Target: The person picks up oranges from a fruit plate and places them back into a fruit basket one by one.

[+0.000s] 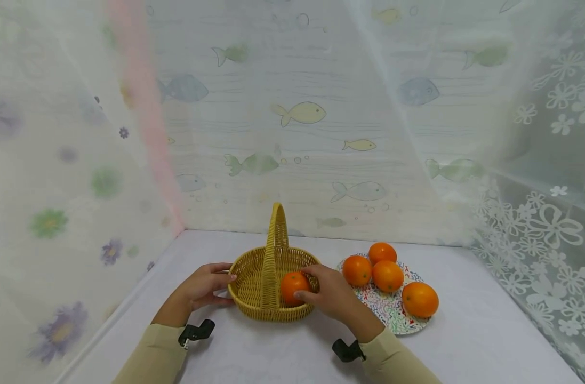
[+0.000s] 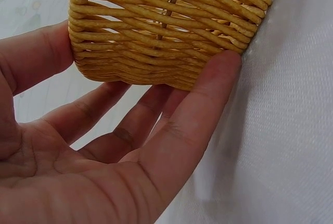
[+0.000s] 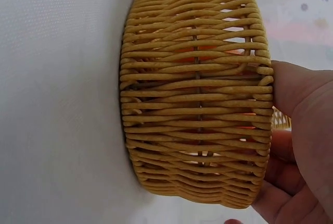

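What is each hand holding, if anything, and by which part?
The left hand holds the basket by its left end; the right hand seems to hold the orange inside by its right side.

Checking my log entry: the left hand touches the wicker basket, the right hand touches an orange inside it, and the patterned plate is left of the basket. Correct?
Wrong side: the patterned plate is right of the basket, as the head view shows. The rest stands.
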Available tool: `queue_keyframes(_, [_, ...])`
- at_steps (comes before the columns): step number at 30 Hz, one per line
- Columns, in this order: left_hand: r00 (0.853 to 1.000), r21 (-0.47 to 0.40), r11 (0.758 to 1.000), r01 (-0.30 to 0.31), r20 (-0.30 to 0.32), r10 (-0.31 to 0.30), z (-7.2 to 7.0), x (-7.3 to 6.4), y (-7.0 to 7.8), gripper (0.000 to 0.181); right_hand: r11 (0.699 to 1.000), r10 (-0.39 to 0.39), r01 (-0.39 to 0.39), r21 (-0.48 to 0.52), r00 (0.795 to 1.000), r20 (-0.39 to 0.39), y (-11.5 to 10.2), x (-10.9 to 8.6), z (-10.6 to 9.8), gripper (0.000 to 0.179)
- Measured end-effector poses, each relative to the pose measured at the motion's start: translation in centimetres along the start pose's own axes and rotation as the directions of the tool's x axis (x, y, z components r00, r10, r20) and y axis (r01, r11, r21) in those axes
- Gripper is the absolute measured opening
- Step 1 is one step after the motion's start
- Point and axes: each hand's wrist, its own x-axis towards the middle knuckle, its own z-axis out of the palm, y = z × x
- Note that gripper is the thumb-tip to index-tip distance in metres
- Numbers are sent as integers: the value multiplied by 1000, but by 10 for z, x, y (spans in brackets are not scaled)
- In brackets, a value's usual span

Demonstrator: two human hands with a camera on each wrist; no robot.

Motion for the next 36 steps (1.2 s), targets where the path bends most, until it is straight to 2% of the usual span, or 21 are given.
queue_keyframes(6, [1000, 2, 1000, 6, 0, -6, -1, 1, -1, 63, 1000, -21, 21, 16, 1000, -5, 4, 2, -5, 64])
queue_keyframes(18, [1000, -3, 1000, -11, 9, 11, 0, -1, 2, 62, 999, 16, -11, 42, 992, -128, 9, 5, -32, 60])
queue_keyframes(28, [1000, -7, 1000, -2, 29, 2, 0, -1, -5, 64, 995, 93, -99, -22, 978, -187, 29, 1, -50, 58])
queue_keyframes(36, [999, -13, 1000, -23, 41, 24, -2, 1, -3, 62, 988, 146, -152, -13, 969, -200, 46, 2, -64, 60])
